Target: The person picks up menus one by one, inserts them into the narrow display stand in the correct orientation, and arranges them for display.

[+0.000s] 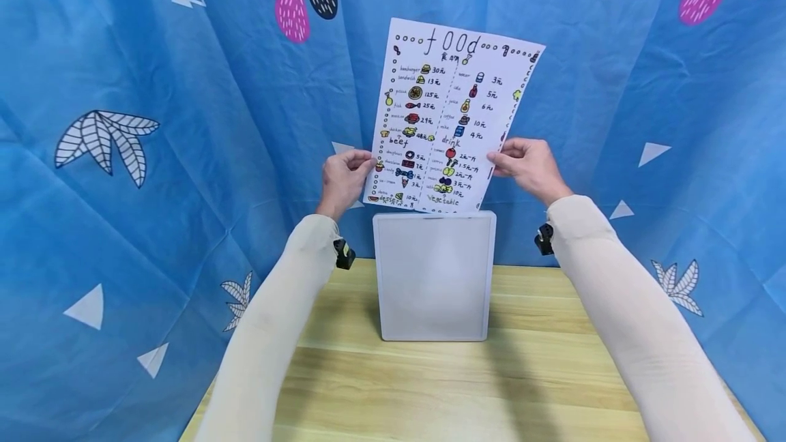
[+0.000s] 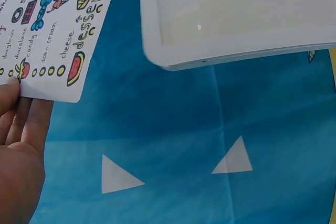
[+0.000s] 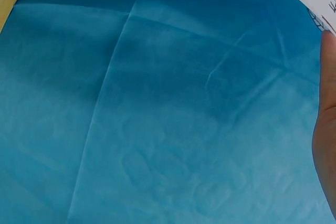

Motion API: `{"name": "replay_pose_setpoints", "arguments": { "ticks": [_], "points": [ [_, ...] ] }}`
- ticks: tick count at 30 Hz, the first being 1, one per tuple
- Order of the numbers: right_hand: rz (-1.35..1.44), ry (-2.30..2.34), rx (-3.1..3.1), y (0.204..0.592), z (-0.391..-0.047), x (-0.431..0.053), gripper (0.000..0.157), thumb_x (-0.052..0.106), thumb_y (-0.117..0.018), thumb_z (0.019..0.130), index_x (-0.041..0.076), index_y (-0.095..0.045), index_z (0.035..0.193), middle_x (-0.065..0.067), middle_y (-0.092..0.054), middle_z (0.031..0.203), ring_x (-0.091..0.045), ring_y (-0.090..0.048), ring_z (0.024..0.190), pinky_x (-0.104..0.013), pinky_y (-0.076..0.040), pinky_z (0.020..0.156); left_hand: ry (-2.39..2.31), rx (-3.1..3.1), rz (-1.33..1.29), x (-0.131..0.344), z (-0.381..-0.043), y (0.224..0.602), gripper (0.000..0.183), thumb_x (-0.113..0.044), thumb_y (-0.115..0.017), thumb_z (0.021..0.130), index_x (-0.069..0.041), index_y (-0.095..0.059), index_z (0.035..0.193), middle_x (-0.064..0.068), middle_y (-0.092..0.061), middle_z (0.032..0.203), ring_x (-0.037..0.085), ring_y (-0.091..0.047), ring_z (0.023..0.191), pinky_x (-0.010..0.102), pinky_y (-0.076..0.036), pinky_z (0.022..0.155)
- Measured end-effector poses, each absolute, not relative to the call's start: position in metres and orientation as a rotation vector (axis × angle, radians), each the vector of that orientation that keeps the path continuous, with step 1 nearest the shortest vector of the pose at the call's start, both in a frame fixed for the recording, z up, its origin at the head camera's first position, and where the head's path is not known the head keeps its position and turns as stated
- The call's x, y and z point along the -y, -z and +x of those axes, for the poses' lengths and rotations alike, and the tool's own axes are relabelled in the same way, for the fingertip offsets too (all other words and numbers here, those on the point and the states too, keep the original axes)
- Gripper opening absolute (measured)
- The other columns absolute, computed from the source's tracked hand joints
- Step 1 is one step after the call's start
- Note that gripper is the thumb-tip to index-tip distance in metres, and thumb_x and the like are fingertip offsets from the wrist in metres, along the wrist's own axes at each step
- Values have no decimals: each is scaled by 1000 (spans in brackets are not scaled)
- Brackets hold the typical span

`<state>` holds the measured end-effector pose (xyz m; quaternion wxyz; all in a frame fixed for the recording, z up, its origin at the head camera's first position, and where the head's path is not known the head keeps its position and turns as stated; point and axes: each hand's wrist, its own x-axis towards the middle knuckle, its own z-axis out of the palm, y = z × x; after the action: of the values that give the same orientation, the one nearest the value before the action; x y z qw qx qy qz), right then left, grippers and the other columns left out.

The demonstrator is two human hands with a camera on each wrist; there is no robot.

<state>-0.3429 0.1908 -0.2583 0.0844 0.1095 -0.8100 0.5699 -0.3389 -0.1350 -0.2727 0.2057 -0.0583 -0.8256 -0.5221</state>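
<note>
A white paper menu (image 1: 454,121) headed "food", with small coloured drawings and prices, hangs between both hands in the head view. My left hand (image 1: 345,181) pinches its left edge low down, thumb in front and fingers behind, as the left wrist view shows. On the opposite side my right hand (image 1: 529,164) pinches the lower right edge. Just below the sheet a white rectangular frame or holder (image 1: 434,278) stands upright on the table, its face blank. The paper's bottom edge is at the frame's top edge; whether they touch I cannot tell.
The light wood-grain table (image 1: 424,387) spreads in front of the frame. A blue patterned curtain (image 1: 184,87) hangs behind and on both sides. Dark wrist cameras sit on both sleeves.
</note>
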Motion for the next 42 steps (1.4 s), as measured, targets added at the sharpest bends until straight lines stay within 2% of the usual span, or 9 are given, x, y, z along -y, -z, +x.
{"name": "replay_pose_setpoints", "arguments": {
  "ticks": [9,13,17,24,32,42],
  "points": [
    [322,-1636,2435,257,-341,-196,31,15,-68,96,-5,-67,120,-16,-71,111,-6,-72,79,-25,-59,76,1516,2317,-160,131,-338,283,19,-15,-69,96,-2,-74,110,13,-73,102,23,-71,89,31,-59,79],
    [318,-1619,2437,257,-341,-198,31,15,-69,96,-6,-67,119,-14,-73,107,-6,-72,77,-23,-59,74,1543,2321,-165,130,-338,287,19,-15,-69,96,-1,-73,109,13,-73,101,24,-71,88,33,-60,79],
    [321,-1606,2444,257,-340,-199,32,15,-69,96,-7,-67,118,-16,-73,109,-5,-71,76,-22,-59,73,1581,2325,-159,128,-337,290,19,-15,-68,96,-2,-73,109,13,-72,101,25,-71,89,35,-59,82],
    [325,-1577,2459,256,-341,-202,31,16,-69,96,-6,-67,118,-14,-74,107,-6,-72,75,-21,-58,73,1627,2312,-173,128,-339,295,19,-15,-68,96,-1,-73,108,13,-72,102,24,-71,91,31,-59,81],
    [336,-1552,2464,255,-341,-202,31,17,-69,96,-5,-68,117,-12,-74,106,-8,-72,76,-30,-59,79,1670,2309,-182,128,-337,297,20,-14,-69,96,0,-72,109,14,-72,103,24,-71,93,31,-59,83],
    [349,-1555,2453,255,-341,-200,29,15,-69,96,-6,-68,116,-13,-74,104,-6,-71,75,-21,-59,72,1718,2313,-185,130,-334,302,18,-13,-69,96,0,-72,109,13,-73,103,23,-72,95,30,-59,83]
  ]
}}
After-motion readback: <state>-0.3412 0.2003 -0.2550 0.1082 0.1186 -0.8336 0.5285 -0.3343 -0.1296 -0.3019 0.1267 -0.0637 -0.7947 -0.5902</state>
